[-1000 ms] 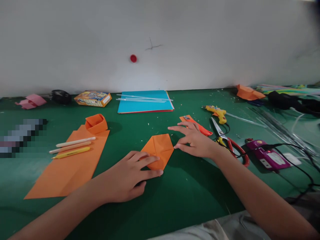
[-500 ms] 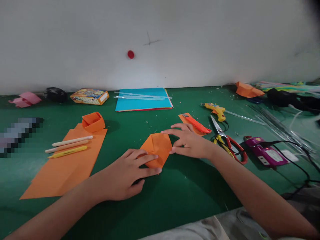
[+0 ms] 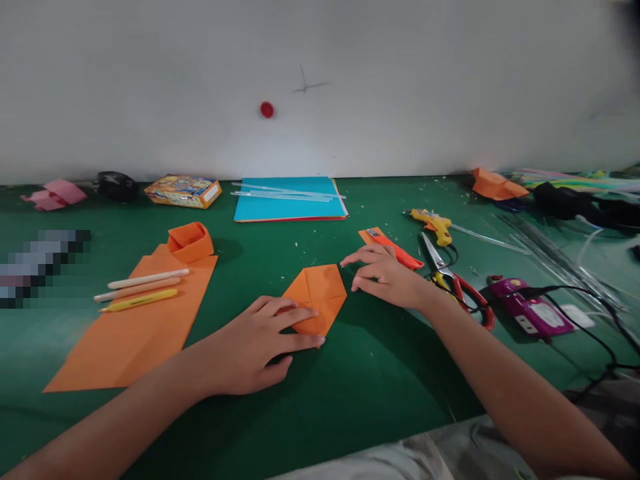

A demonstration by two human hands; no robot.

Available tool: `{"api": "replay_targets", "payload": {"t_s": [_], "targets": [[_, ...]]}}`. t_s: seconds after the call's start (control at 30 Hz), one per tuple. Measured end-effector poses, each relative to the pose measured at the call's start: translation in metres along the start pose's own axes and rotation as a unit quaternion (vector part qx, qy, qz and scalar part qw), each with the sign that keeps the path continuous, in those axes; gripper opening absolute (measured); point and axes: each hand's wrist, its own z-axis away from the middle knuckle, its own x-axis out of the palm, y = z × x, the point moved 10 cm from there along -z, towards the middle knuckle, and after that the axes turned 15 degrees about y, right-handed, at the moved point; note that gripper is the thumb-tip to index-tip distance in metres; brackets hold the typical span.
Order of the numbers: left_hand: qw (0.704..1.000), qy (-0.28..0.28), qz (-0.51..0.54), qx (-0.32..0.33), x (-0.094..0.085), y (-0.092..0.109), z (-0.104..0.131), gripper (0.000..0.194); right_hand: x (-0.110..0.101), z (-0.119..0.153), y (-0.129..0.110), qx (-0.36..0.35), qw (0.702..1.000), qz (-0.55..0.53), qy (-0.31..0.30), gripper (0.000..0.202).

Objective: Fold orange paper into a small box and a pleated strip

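Observation:
A folded orange paper (image 3: 326, 287) lies on the green table in front of me, with crease lines across it. My left hand (image 3: 265, 343) rests on its lower left part, fingers spread and pressing it flat. Just off the paper's upper right corner hovers my right hand (image 3: 383, 272), its fingers apart and holding nothing. Behind the right hand an orange-red cutter (image 3: 400, 253) lies on a small orange paper strip. Scissors (image 3: 457, 283) with red and yellow handles lie right of that hand.
Orange sheets (image 3: 135, 340) at left carry several pens (image 3: 143, 300) and a folded orange ring (image 3: 191, 243). Blue sheets (image 3: 285, 208) lie near the wall. At right are a yellow glue gun (image 3: 434, 223), a purple power socket (image 3: 535, 310), cables and clear sticks.
My right hand has lifted off the orange paper and moved slightly right. My left hand stays on the paper. The whole view has shifted a little.

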Motion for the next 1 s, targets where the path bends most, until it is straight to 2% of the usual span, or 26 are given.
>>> {"api": "replay_targets", "payload": {"t_s": [0.13, 0.27, 0.43, 0.5, 0.77, 1.0], "targets": [[1.0, -0.002, -0.002, 0.002, 0.001, 0.0, 0.0, 0.052, 0.0, -0.001, 0.002, -0.017, 0.999, 0.033, 0.025, 0.032], [1.0, 0.01, 0.013, 0.01, -0.001, -0.002, -0.001, 0.05, 0.003, -0.002, 0.006, -0.028, 0.997, 0.057, 0.041, 0.023], [0.997, 0.037, 0.053, 0.029, -0.007, -0.01, -0.002, 0.044, 0.012, 0.001, 0.011, -0.026, 0.997, 0.078, 0.015, 0.041], [0.996, 0.058, 0.06, 0.028, -0.011, -0.014, -0.001, 0.044, 0.014, 0.002, 0.01, -0.031, 0.997, 0.078, 0.001, 0.042], [0.993, 0.087, 0.078, 0.025, -0.016, -0.019, 0.0, 0.038, 0.015, 0.003, 0.01, -0.041, 0.997, 0.057, -0.015, 0.03], [0.988, 0.15, 0.011, 0.044, -0.028, -0.03, 0.004, 0.025, 0.005, 0.004, -0.007, -0.085, 0.995, 0.05, 0.008, 0.012]]}}
